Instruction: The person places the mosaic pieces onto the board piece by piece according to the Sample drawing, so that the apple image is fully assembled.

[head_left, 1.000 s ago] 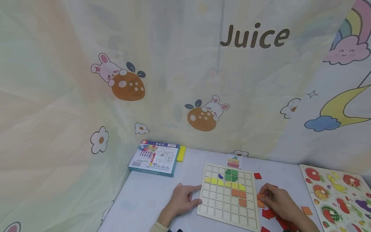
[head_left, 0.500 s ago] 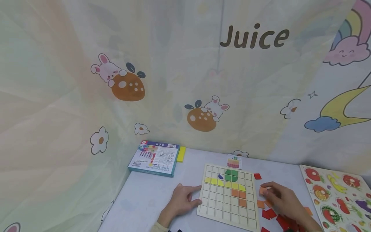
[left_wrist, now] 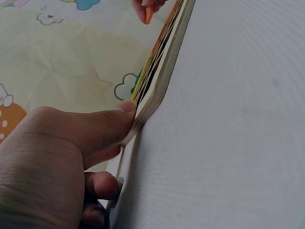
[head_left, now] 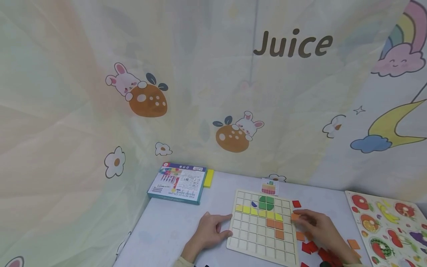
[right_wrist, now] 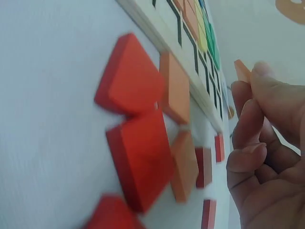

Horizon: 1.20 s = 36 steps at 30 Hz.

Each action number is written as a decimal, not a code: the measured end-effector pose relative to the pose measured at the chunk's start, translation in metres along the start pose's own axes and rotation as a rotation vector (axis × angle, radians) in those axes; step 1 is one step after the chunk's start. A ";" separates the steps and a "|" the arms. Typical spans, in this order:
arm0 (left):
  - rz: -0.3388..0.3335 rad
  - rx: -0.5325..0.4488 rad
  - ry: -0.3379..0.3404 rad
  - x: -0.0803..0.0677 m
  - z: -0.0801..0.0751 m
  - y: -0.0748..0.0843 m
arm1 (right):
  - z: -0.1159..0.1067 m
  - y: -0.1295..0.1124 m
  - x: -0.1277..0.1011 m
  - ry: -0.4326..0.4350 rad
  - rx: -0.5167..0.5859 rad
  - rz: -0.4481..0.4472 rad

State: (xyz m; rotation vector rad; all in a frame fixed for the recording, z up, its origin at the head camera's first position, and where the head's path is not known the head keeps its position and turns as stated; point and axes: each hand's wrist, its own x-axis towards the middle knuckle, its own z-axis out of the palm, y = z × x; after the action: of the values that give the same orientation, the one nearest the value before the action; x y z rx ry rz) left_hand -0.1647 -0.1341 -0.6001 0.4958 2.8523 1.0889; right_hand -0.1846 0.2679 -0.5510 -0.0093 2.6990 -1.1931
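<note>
A wooden grid board (head_left: 257, 241) lies on the white table, with green, yellow and orange tiles set in its upper rows. My left hand (head_left: 220, 226) rests at its left edge, thumb (left_wrist: 125, 109) pressed against the board's rim (left_wrist: 162, 81). My right hand (head_left: 301, 219) pinches a small orange square tile (head_left: 295, 217) between thumb and fingers, right at the board's right edge. In the right wrist view the orange tile (right_wrist: 242, 71) is held upright above the table, clear of the board (right_wrist: 190, 28).
Loose red tiles (right_wrist: 131, 81) and orange tiles (right_wrist: 174, 88) lie right of the board, under my right hand. A blue box (head_left: 178, 182), a yellow block (head_left: 208, 177) and a picture card (head_left: 269, 186) sit at the back. A fruit puzzle board (head_left: 390, 226) lies far right.
My right hand has lifted an orange tile from the loose pile and carried it left and away from me to the board's right edge. My left hand has stayed put.
</note>
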 end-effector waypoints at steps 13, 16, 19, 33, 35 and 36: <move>-0.001 0.014 -0.001 0.000 -0.001 0.000 | 0.022 -0.021 -0.003 -0.037 -0.010 -0.034; 0.004 0.025 0.002 0.000 -0.001 0.000 | 0.027 -0.026 -0.006 -0.055 -0.019 -0.065; -0.002 0.026 -0.001 -0.001 -0.001 0.001 | 0.033 -0.028 -0.008 -0.088 -0.011 -0.104; -0.020 0.009 -0.010 0.000 -0.002 0.002 | 0.056 -0.028 -0.010 -0.158 -0.028 -0.202; -0.015 0.007 -0.009 0.000 -0.002 0.003 | 0.059 -0.028 -0.009 -0.142 -0.050 -0.180; -0.013 0.005 -0.008 0.000 -0.002 0.003 | 0.060 -0.029 -0.009 -0.133 -0.055 -0.166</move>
State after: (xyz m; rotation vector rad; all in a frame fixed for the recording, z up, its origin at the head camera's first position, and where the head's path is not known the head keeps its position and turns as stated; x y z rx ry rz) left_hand -0.1641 -0.1337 -0.5965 0.4806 2.8480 1.0749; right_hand -0.1675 0.2049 -0.5682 -0.3153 2.6555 -1.1174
